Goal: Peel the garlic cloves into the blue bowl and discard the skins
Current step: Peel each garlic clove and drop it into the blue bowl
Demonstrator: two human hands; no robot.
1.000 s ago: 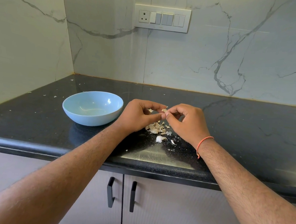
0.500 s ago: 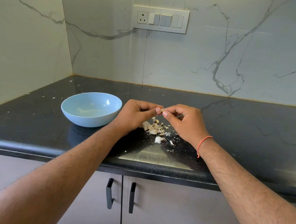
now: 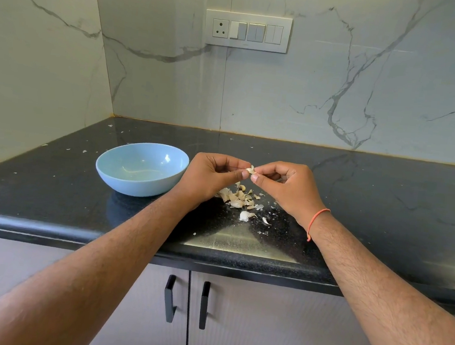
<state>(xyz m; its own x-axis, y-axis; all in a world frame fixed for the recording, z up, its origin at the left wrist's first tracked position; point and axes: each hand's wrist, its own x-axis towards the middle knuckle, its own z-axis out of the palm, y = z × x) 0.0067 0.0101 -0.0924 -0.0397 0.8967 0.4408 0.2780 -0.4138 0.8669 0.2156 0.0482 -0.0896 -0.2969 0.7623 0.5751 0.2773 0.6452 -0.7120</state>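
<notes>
A small garlic clove [image 3: 250, 170] is held above the black counter, pinched from both sides. My left hand [image 3: 212, 176] pinches it with thumb and forefinger, and my right hand [image 3: 286, 185] pinches its other end the same way. Below the hands lies a heap of papery garlic skins [image 3: 236, 197]. A whole clove [image 3: 245, 215] and a smaller piece [image 3: 265, 220] lie nearer the counter's front. The blue bowl [image 3: 112, 173] stands just left of my left hand; I see no clove in it.
The black granite counter [image 3: 383, 215] runs into a corner of marble walls, with skin flecks scattered over it. A switch panel [image 3: 247, 31] is on the back wall. Cabinet doors with black handles [image 3: 170, 297] are below the front edge.
Both hands have stayed together over the skins, working the clove between the fingertips. The view has shifted slightly; the bowl and skins stay put.
</notes>
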